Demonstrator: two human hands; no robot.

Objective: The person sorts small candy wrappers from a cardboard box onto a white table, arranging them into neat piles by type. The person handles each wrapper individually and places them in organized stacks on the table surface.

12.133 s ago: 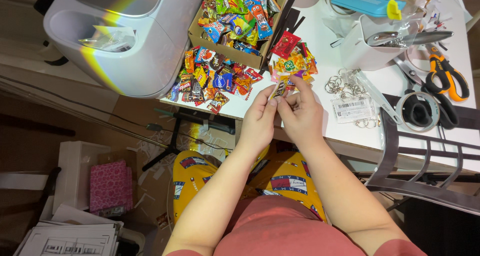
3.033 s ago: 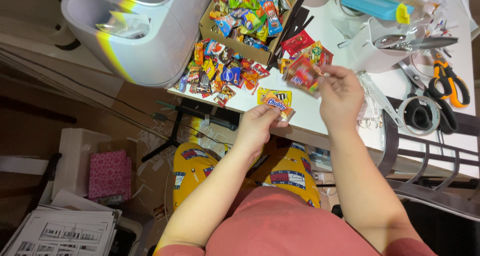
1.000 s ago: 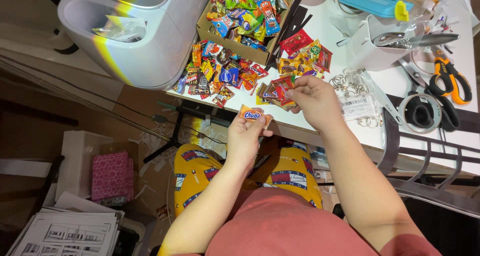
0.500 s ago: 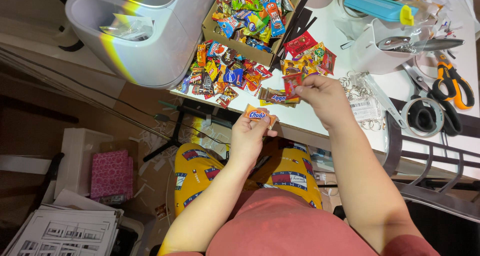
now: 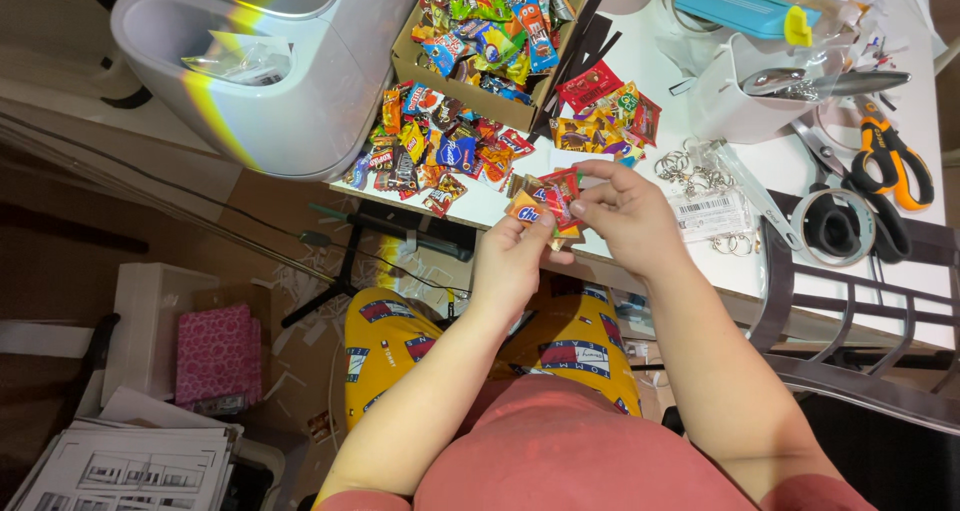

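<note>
Both my hands meet over the near edge of the white table [image 5: 640, 146]. My left hand [image 5: 512, 261] pinches an orange candy packet [image 5: 524, 209] from below. My right hand [image 5: 622, 211] holds a small bunch of red and yellow candy wrappers [image 5: 558, 191] against that packet. Loose candy packets [image 5: 430, 151] lie in a heap on the table just beyond my hands. An open cardboard box [image 5: 470, 46] full of more candies stands behind the heap. A second small pile of candy [image 5: 605, 111] sits to the right of the box.
A white machine [image 5: 270, 61] fills the table's left end. Metal key rings [image 5: 685, 166], a barcode label [image 5: 708, 211], a tape roll [image 5: 840, 226], orange-handled scissors [image 5: 895, 156] and a white cup of tools [image 5: 760, 91] lie to the right. A chair back [image 5: 850, 311] stands at right; papers [image 5: 120, 466] lie on the floor.
My right hand has come back from the candy pile with wrappers and joined my left hand, which rose slightly with its orange packet.
</note>
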